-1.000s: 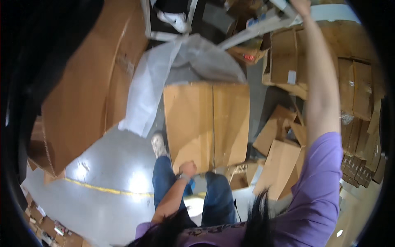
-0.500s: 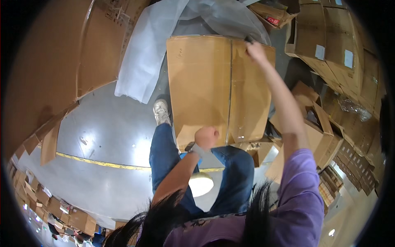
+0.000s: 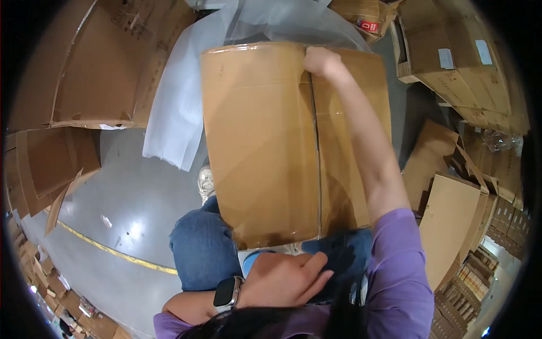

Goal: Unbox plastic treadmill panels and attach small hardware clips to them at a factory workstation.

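Large carton [image 3: 259, 141]: A tan box stands before a seated or crouching person, its near edge at the blue jeans [image 3: 197, 240]; a dark seam [image 3: 314, 130] runs from its far edge to its near one.
Right hand [image 3: 323, 61]: Curled into a fist at the far end of the large carton's seam, touching the cardboard; whether anything is gripped inside cannot be told.
Left hand [image 3: 279, 279]: Just off the near edge of the large carton, fingers loosely bent and slightly apart, with nothing visible in the grasp; the palm is hidden.
Smartwatch [image 3: 227, 294]: Strapped to the left wrist, dark-faced, near the large carton's near left corner.
White sheet [image 3: 175, 113]: Draped beyond the large carton's far edge and down its left side.
Sneaker [image 3: 206, 183]: Pale, just left of the large carton.
Yellow floor line [image 3: 121, 255]: Slants across the grey floor, left of the large carton.
Labelled boxes [image 3: 446, 34]: Beyond and to the right of the large carton, bearing pale labels.
Open box [image 3: 451, 220]: Right of the large carton, flaps spread.
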Tool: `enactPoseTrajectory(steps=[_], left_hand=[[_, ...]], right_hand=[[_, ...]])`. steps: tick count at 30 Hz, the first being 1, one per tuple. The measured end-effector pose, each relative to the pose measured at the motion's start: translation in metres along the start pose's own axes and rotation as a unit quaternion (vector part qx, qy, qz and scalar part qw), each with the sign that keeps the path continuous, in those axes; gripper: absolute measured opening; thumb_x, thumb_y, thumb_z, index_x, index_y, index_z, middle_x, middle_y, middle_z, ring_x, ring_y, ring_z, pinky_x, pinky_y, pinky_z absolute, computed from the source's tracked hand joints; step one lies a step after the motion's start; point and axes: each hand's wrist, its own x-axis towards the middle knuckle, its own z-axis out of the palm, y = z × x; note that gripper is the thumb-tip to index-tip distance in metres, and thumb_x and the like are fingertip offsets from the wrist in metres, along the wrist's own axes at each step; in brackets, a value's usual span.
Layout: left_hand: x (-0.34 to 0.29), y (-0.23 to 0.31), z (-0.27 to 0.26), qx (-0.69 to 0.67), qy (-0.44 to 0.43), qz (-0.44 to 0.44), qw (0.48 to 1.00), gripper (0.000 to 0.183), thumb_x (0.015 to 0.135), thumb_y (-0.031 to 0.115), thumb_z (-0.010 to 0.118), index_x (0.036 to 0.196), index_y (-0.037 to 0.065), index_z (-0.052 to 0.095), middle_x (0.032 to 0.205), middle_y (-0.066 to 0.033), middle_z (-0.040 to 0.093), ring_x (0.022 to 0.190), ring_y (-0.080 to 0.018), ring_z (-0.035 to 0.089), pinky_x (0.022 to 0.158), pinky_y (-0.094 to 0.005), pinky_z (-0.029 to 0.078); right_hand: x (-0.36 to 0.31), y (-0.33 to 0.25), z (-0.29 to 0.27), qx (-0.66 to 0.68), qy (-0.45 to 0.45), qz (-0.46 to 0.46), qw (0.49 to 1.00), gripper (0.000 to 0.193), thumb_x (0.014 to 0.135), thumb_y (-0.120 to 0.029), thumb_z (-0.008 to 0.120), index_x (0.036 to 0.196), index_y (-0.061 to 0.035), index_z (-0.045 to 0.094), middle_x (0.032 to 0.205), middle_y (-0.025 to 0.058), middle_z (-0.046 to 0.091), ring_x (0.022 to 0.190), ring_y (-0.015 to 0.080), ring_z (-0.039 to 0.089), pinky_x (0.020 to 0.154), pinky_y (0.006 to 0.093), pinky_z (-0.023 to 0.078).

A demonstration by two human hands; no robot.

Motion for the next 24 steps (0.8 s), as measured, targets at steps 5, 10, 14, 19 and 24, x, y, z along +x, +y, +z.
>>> enactPoseTrajectory(steps=[5, 10, 14, 19, 24], left_hand=[[0.006, -0.009, 0.030, 0.112, 0.021, 0.069, 0.991, 0.026, 0.087, 0.032, 0.058, 0.077, 0.009, 0.051, 0.056, -0.0061, 0.055, 0.046, -0.0255, 0.057, 0.038, -0.0366, 0.041], [-0.010, -0.001, 0.037, 0.095, -0.003, 0.033, 0.995, 0.022, 0.088, 0.028, 0.057, 0.078, 0.009, 0.051, 0.057, -0.0061, 0.056, 0.050, -0.0264, 0.058, 0.042, -0.0367, 0.043], [-0.035, 0.005, 0.050, 0.065, -0.023, -0.041, 0.997, 0.009, 0.088, 0.018, 0.055, 0.089, 0.008, 0.055, 0.065, -0.0083, 0.060, 0.061, -0.0275, 0.062, 0.050, -0.0359, 0.047], [-0.060, 0.012, 0.074, -0.077, 0.120, -0.016, 0.990, 0.006, 0.086, 0.009, 0.055, 0.090, 0.006, 0.058, 0.075, -0.0142, 0.061, 0.070, -0.0320, 0.062, 0.057, -0.0395, 0.048], [-0.064, 0.000, 0.077, -0.024, 0.207, -0.017, 0.978, 0.015, 0.084, 0.014, 0.059, 0.080, 0.000, 0.061, 0.058, -0.0186, 0.056, 0.053, -0.0340, 0.059, 0.049, -0.0387, 0.044]], right_hand=[[-0.039, 0.011, 0.010, 0.045, -0.093, 0.064, 0.993, 0.030, 0.076, -0.016, 0.046, 0.090, 0.0003, 0.067, 0.085, 0.0162, 0.069, 0.080, 0.0297, 0.066, 0.074, 0.0399, 0.051], [-0.134, -0.003, 0.050, -0.070, -0.131, 0.017, 0.989, 0.028, 0.080, -0.017, 0.050, 0.098, -0.0072, 0.069, 0.102, 0.0124, 0.068, 0.097, 0.0279, 0.064, 0.077, 0.0384, 0.052], [-0.198, -0.002, 0.072, -0.041, -0.199, 0.041, 0.978, 0.028, 0.077, -0.013, 0.049, 0.094, -0.0020, 0.068, 0.097, 0.0170, 0.067, 0.090, 0.0337, 0.065, 0.076, 0.0416, 0.052], [-0.243, 0.001, 0.106, 0.004, -0.127, 0.088, 0.988, 0.027, 0.078, -0.013, 0.048, 0.092, -0.0025, 0.069, 0.094, 0.0166, 0.068, 0.090, 0.0330, 0.065, 0.076, 0.0423, 0.052], [-0.300, 0.003, 0.132, -0.010, -0.079, 0.071, 0.994, 0.027, 0.078, -0.015, 0.050, 0.093, -0.0048, 0.070, 0.095, 0.0157, 0.068, 0.094, 0.0316, 0.065, 0.078, 0.0421, 0.051]])
